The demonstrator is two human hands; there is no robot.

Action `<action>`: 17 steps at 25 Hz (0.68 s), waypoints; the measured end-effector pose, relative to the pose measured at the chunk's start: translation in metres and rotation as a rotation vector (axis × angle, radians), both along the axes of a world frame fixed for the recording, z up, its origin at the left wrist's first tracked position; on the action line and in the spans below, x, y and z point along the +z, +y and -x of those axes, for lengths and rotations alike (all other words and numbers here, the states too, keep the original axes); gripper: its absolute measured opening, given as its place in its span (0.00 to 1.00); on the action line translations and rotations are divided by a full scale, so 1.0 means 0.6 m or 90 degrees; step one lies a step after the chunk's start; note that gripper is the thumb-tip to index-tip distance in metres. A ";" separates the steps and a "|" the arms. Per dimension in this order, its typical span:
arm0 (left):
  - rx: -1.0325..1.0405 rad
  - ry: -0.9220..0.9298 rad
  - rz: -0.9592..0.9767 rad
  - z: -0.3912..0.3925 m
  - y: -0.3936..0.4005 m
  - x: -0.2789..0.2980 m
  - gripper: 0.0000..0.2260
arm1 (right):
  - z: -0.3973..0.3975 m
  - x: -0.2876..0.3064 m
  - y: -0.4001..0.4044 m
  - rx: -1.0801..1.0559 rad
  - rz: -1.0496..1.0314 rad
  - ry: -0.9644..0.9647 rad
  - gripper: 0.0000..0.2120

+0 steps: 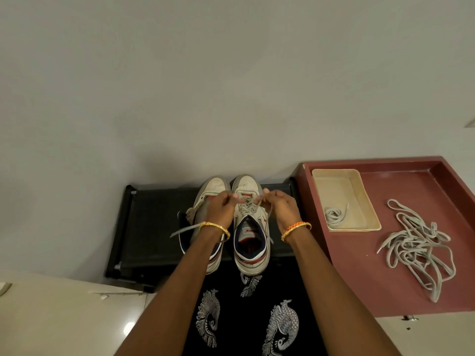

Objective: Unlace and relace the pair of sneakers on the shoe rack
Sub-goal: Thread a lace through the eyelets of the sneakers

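Observation:
Two white sneakers with red and navy trim stand side by side on a black shoe rack [144, 222], toes toward the wall. My left hand [221, 206] and my right hand [280, 204] are over the right sneaker [250, 242], each pinching a part of its grey lace [253, 202] near the toe-end eyelets. The left sneaker [213, 187] is partly hidden under my left wrist; a loose grey lace end [183, 230] trails off its left side.
A maroon table [385, 258] stands right of the rack. On it sit a beige tray [344, 186] holding a coiled lace [334, 215] and a loose pile of grey laces [416, 249]. The wall is just behind the rack. A black printed garment [246, 317] lies below.

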State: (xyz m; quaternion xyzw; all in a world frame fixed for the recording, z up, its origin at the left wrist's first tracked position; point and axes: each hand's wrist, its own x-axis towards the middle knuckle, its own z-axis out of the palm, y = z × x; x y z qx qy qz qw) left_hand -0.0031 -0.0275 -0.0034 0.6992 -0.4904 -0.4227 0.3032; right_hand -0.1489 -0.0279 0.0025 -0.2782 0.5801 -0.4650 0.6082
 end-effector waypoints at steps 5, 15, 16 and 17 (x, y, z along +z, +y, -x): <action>-0.024 0.008 0.049 0.018 -0.007 -0.005 0.12 | -0.025 -0.038 -0.016 0.005 0.054 0.085 0.08; -0.144 0.205 0.038 -0.005 -0.030 -0.035 0.08 | -0.010 -0.088 -0.021 0.014 0.111 -0.020 0.11; -0.114 0.238 0.007 -0.011 -0.035 -0.037 0.09 | -0.008 -0.093 -0.023 0.021 0.107 -0.034 0.13; -0.095 0.256 -0.030 -0.015 -0.041 -0.040 0.12 | -0.006 -0.096 -0.027 0.036 0.108 -0.043 0.14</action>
